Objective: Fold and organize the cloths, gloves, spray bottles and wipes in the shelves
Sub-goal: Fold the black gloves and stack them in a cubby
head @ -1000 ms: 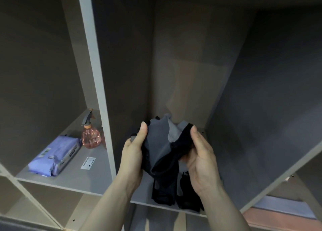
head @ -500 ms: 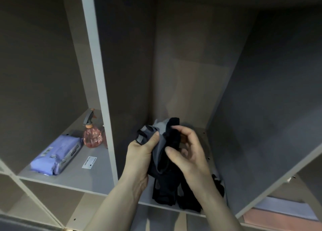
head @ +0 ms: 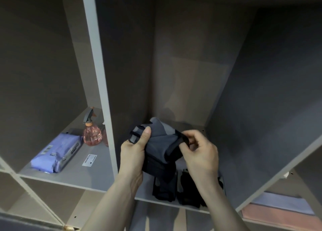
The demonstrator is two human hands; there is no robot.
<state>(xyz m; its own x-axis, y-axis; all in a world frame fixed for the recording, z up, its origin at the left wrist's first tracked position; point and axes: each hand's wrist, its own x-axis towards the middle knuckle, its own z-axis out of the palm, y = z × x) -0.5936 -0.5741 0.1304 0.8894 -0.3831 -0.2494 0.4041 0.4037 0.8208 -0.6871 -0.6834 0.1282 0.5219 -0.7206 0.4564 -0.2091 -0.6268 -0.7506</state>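
Observation:
A grey and black glove [head: 159, 143] is held up in front of the middle shelf compartment. My left hand [head: 133, 154] grips its left side, thumb pressed on the grey fabric. My right hand [head: 200, 152] pinches the black cuff edge on the right. Below them more black gloves [head: 188, 192] lie on the middle shelf board [head: 144, 189]. In the left compartment stand a pink spray bottle [head: 92, 131] and a purple pack of wipes [head: 57, 154].
A grey upright divider [head: 99, 84] separates the left and middle compartments. A white label [head: 89, 160] lies on the left shelf board. Folded cloths, pale blue over pink [head: 278, 211], lie on a lower shelf at the right. Lower compartments open at the bottom left.
My right hand has shifted right from over the glove's middle to pinch the black cuff, pulling the glove wider. My left hand keeps its grip.

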